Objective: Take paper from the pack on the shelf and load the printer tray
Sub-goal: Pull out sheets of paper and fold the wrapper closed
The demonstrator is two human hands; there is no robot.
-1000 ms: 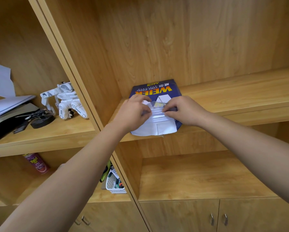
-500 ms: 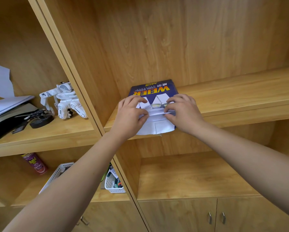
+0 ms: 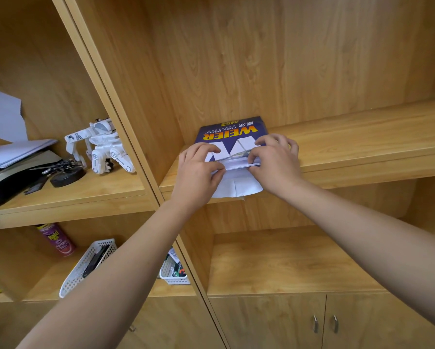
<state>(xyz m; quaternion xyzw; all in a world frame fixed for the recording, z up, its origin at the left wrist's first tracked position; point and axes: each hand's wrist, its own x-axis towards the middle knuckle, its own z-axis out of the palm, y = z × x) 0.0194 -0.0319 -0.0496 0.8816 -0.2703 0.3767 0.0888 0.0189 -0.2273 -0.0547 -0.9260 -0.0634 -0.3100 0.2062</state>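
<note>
Spray can (image 3: 56,239) labelled "Raid" on the lower left shelf. Left hand (image 3: 198,173) and right hand (image 3: 276,163) pinch the sheets (image 3: 236,164) at the open end of the blue "WEIER copy paper" pack (image 3: 230,133), lying on the wooden shelf (image 3: 362,137).

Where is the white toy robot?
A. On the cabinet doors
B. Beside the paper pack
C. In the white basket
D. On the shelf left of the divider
D: the white toy robot stands in the left compartment, across the divider from the paper pack.
</note>
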